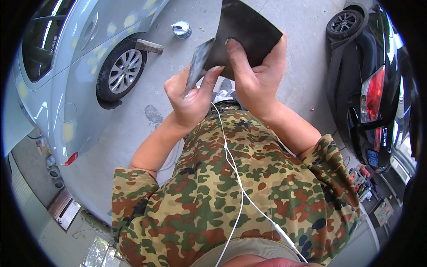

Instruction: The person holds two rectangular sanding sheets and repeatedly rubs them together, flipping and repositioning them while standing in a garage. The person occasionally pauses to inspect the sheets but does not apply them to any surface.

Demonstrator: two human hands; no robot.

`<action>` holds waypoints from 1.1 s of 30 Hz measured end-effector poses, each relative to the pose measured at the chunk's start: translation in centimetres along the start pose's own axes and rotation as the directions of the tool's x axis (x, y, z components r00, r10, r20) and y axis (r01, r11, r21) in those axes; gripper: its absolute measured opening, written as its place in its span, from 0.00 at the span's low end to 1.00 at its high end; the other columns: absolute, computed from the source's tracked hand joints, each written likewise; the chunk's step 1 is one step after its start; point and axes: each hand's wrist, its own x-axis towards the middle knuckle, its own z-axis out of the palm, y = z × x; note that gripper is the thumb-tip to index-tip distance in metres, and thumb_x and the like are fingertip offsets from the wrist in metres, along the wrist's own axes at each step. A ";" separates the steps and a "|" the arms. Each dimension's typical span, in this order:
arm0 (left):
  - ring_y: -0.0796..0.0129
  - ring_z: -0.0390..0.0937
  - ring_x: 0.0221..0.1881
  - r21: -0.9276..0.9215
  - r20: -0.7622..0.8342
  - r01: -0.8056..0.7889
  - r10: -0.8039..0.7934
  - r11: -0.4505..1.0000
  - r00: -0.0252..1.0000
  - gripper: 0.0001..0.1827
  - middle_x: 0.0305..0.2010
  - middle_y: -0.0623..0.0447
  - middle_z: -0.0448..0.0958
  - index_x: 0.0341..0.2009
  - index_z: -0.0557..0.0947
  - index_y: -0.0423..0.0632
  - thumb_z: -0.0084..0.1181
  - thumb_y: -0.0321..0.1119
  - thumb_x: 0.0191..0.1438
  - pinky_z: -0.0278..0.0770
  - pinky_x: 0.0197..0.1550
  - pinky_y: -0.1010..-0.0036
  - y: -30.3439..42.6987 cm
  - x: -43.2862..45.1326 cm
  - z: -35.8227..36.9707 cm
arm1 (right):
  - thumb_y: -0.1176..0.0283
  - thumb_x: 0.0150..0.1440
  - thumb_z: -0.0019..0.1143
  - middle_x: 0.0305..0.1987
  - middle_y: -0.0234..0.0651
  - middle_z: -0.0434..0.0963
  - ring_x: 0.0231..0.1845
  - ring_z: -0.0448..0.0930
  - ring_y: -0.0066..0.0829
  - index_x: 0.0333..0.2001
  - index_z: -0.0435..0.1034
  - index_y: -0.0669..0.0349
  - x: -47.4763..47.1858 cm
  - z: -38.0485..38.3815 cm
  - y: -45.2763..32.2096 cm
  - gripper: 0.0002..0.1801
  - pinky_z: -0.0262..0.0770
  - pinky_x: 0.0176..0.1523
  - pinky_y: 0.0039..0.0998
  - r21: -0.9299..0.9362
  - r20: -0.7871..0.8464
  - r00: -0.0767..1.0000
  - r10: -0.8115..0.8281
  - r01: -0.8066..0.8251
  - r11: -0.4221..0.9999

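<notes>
In front of my chest, my right hand (255, 71) grips a dark, slightly curved sheet (250, 26) that looks like sandpaper. The thumb presses on its near face, and the fingers are behind it. My left hand (191, 95) holds a stiff grey piece (199, 61) with whitish smears, tilted on edge. Its top corner meets the left edge of the dark sheet; whether the two are joined I cannot tell. The left thumb points toward the lower edge of the dark sheet.
At left stands a pale car (86, 86) with yellowish filler patches and a wheel (125, 71); a block-like piece (150, 46) juts beside the tyre. A can (182, 30) sits on the concrete floor (300, 83). A black car (360, 66) with its bumper area loose is at right. White earphone cord (233, 167) hangs down my camouflage shirt.
</notes>
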 end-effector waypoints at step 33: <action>0.78 0.72 0.39 -0.381 0.399 0.522 -0.374 0.763 0.838 0.18 0.40 0.58 0.80 0.51 0.80 0.39 0.63 0.38 0.63 0.73 0.41 0.78 -1.4 0.7 -0.9 | 0.83 0.58 0.61 0.45 0.40 0.80 0.44 0.80 0.24 0.51 0.64 0.69 2.0 -2.7 0.5 0.19 0.78 0.48 0.26 0.027 0.140 0.989 0.038 -0.042 0.999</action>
